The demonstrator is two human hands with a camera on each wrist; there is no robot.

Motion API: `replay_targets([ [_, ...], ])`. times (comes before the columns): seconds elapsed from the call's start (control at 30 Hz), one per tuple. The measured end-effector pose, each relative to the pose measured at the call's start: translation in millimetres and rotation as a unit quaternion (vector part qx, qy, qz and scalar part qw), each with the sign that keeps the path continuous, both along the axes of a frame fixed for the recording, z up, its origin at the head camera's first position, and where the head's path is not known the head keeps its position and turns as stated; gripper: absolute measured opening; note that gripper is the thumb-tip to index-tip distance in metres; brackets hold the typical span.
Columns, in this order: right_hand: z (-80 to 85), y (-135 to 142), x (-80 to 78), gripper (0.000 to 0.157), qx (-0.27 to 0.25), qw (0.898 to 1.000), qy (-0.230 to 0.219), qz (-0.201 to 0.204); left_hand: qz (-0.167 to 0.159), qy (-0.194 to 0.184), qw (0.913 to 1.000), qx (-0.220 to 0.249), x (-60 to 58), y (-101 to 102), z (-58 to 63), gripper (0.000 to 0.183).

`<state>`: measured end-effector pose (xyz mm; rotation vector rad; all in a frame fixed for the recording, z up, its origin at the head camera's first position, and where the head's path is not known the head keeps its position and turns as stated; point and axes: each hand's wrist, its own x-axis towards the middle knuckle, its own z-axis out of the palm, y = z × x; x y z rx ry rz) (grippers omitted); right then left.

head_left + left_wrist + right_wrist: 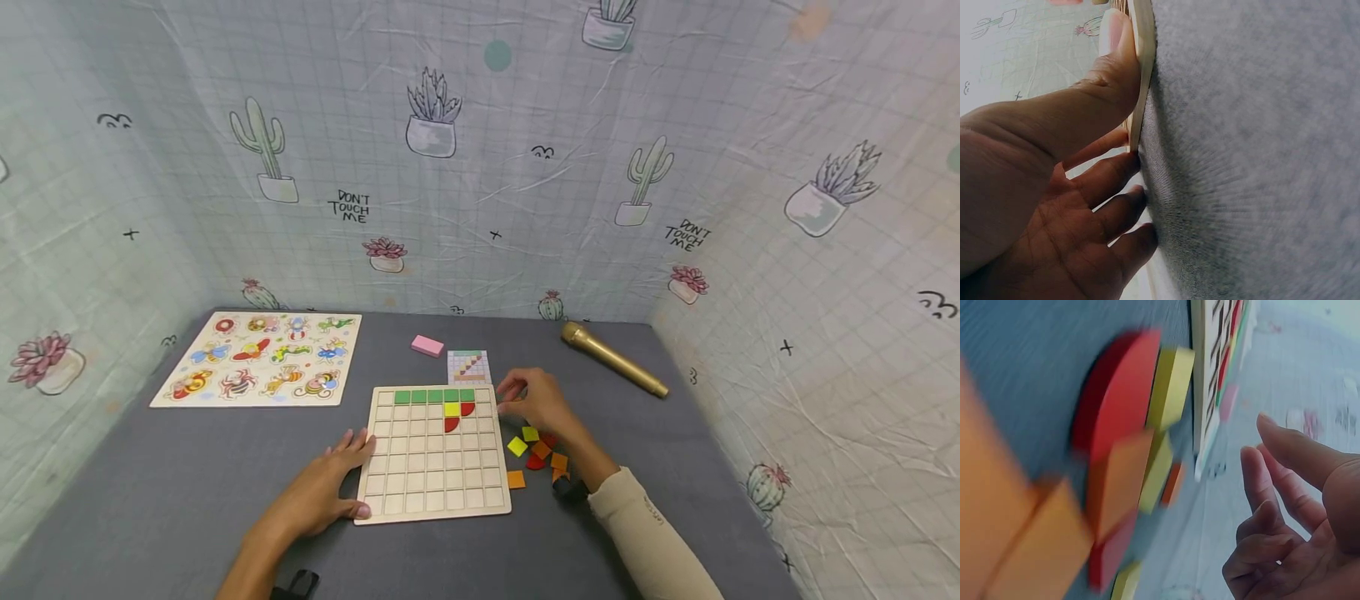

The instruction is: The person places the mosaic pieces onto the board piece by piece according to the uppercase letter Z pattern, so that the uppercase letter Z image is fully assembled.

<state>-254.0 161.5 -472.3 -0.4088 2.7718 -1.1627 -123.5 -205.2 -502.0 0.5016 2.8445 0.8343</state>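
Note:
A wooden grid board (420, 483) lies on the grey table. Along its far row sit several green squares (435, 396), with a yellow square (452, 409) and two red quarter-circle pieces (452, 425) below them. My left hand (318, 492) rests against the board's left side, fingers spread on the edge and thumb on the near corner. Past the board's right edge hovers my right hand (542, 402), fingers loosely bent; in the right wrist view thumb and fingertips pinch nothing visible. Beneath that arm lie loose yellow (517, 447), orange (516, 479) and red pieces (1125, 394).
Touching the board's far edge is a small pattern card (468, 367). A pink block (427, 346) lies behind it. At the far left is a picture board of insects (258, 358), and a gold microphone (615, 360) lies at the right. Patterned cloth walls (495, 192) enclose the table.

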Motion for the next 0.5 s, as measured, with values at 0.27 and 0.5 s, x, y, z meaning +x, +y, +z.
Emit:
replay_targets([
  [0.27, 0.1, 36, 4.5, 0.021, 0.016, 0.999, 0.004, -0.031, 0.0, -0.007, 1.0, 0.0, 0.5, 1, 2.2, 0.104],
  [0.5, -5.5, 48, 12.9, 0.02, 0.061, 0.998, -0.009, 0.006, -0.003, -0.003, 1.0, 0.004, 1.1, 1, 2.8, 0.105],
])
